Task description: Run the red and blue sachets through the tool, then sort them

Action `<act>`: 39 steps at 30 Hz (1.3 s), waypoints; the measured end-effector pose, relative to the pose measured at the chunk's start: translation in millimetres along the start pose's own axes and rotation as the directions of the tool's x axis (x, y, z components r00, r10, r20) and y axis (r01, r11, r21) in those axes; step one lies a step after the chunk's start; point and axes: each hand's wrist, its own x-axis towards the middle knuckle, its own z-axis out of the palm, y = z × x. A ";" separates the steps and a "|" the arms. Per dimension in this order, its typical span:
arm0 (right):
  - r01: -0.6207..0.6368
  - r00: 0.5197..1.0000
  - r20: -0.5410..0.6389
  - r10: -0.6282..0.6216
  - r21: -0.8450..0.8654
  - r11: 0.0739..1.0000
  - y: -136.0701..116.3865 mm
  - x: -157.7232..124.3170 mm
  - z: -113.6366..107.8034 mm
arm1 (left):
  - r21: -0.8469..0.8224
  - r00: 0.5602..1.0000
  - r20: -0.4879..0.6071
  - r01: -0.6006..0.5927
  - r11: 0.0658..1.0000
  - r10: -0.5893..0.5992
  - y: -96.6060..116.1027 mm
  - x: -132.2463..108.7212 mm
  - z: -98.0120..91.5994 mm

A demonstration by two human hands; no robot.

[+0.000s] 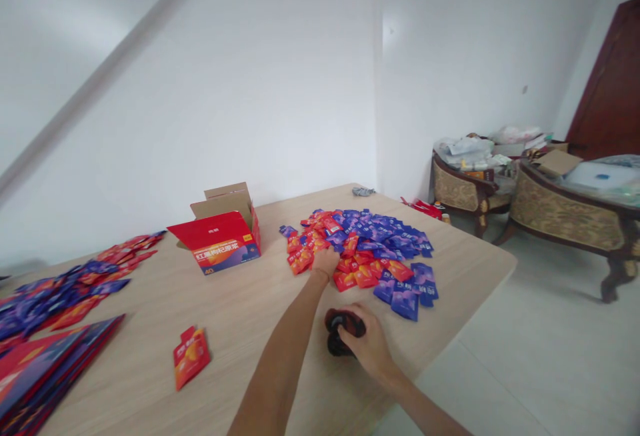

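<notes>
My left hand (326, 260) reaches into the near left side of a pile of small pouches, touching the red pouches (361, 271); its fingertips are hidden. Purple pouches (395, 233) make up the far and right part of that pile. Closer to me, my right hand (369, 339) is closed around a dark brown-black object with rounded ends (340, 331), low over the table; its kind is unclear, possibly a tape dispenser. Left of the pile stands a red and blue printed carton (227, 248) with its flaps raised. One red pouch (191, 358) lies apart at the front left.
A second heap of red and purple pouches (75, 293) spreads along the table's left side, behind flat stacked printed cartons (55, 363). A grey crumpled item (363, 191) lies at the far corner. Beyond the right edge stand patterned armchairs (565, 213) loaded with bags and boxes.
</notes>
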 end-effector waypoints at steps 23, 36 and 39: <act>0.089 0.995 0.075 -0.069 -0.312 0.946 10.2 -1.6 1.6 | -0.581 0.745 0.084 0.576 0.575 -0.661 -120.8 -371.8 2.1; 0.712 0.539 0.718 -0.440 -0.109 0.693 -132.7 -24.3 136.9 | -0.330 0.974 -0.226 -0.106 0.938 0.031 -55.9 -472.8 1.4; 0.729 0.394 0.812 -0.431 0.009 0.685 -122.0 -40.4 159.3 | -0.370 0.970 -0.243 -0.077 0.926 -0.016 -49.0 -478.4 6.5</act>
